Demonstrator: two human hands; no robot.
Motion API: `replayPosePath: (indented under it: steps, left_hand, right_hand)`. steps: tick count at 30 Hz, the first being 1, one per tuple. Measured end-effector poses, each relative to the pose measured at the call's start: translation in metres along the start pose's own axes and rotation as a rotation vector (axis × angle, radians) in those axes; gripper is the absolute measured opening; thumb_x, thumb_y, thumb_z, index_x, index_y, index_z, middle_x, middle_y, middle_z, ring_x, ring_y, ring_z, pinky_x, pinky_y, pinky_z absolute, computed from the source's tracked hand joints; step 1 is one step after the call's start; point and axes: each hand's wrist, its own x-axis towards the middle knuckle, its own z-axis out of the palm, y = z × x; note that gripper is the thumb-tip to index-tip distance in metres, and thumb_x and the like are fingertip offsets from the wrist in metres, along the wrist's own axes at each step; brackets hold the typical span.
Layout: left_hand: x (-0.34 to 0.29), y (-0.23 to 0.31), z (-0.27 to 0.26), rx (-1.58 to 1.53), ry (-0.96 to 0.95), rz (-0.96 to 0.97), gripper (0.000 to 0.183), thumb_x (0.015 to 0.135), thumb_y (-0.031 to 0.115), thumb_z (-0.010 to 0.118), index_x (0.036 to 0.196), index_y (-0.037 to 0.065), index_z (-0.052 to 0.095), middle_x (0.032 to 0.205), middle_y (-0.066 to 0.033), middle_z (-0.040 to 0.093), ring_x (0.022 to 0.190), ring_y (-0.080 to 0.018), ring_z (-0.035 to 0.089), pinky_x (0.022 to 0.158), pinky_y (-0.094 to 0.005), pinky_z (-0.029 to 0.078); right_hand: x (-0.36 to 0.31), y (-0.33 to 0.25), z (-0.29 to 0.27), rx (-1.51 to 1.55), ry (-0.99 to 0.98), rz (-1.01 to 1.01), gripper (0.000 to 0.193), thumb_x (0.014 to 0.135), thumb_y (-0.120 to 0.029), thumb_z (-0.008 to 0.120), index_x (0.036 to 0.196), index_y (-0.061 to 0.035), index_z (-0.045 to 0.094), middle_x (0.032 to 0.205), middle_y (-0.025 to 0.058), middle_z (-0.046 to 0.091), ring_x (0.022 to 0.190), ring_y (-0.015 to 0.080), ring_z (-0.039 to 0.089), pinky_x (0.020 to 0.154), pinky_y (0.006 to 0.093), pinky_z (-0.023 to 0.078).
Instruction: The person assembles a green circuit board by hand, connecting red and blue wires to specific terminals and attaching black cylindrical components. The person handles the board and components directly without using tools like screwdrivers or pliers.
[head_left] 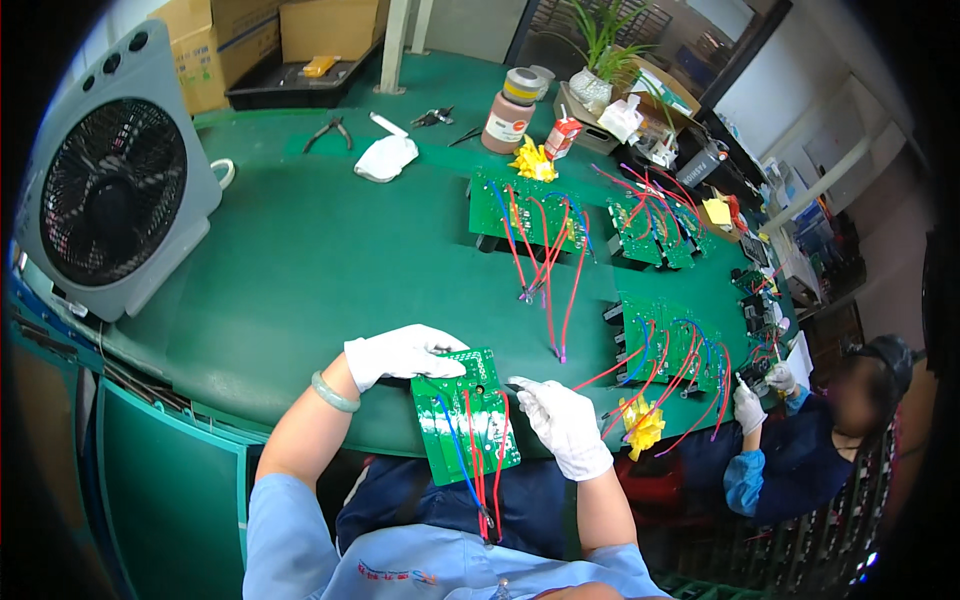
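A person in a light blue shirt sits at a green table (300, 260), both hands in white gloves; the left hand (408, 355) has its grip closed on the upper left edge of a green circuit board (457, 415), fingers lying over its face; the board is tilted above the person's lap, at the table's near edge; red wires (502, 430) and a blue wire (457, 445) trail down its face and past its lower edge.

The right hand (567, 425) is just beside the board's right edge, its grip pinched on a small dark object (516, 385), mostly hidden by the glove.

Farther back on the table, to the right, lie three wired board assemblies: a far middle one (485, 205), a far right one (630, 240) and a nearer one (640, 345); a crumpled yellow bundle (643, 425) is near the last; a grey box fan (110, 205) stands at the left; pliers (328, 133) lie toward the back; at the right sits a co-worker (800, 460), also in white gloves.
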Motion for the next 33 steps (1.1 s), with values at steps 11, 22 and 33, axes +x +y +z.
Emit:
replayPosePath:
  steps: [11,22,33]
  left_hand:
    - [-0.003,0.003,0.002,0.012,0.033,-0.034,0.047,0.095,0.024,0.074,0.134,0.000,0.064,0.118,-0.0032,0.071,0.099,-0.0062,0.062,0.086,-0.0240,0.051]
    - [-0.003,0.003,0.002,-0.026,0.017,-0.030,0.048,0.095,0.025,0.075,0.134,0.000,0.063,0.118,-0.0041,0.071,0.102,-0.0077,0.064,0.089,-0.0246,0.052]
    - [-0.013,0.036,0.023,0.078,0.122,-0.056,0.041,0.094,0.028,0.074,0.127,0.005,0.071,0.088,0.0061,0.070,0.054,0.0030,0.038,0.044,-0.0184,0.025]
  right_hand:
    - [0.000,-0.009,0.004,-0.310,-0.052,-0.107,0.042,0.082,-0.007,0.070,0.123,-0.0166,0.073,0.076,0.0053,0.062,0.065,0.0240,0.061,0.055,0.0366,0.049]
    - [-0.005,0.002,0.019,-0.232,0.111,-0.115,0.050,0.079,-0.003,0.070,0.127,-0.0158,0.072,0.076,0.0069,0.064,0.064,0.0250,0.061,0.056,0.0360,0.049]
    - [-0.004,0.008,0.018,0.181,0.145,0.041,0.021,0.089,-0.014,0.073,0.111,-0.0137,0.075,0.072,0.0081,0.063,0.060,0.0266,0.061,0.055,0.0372,0.048]
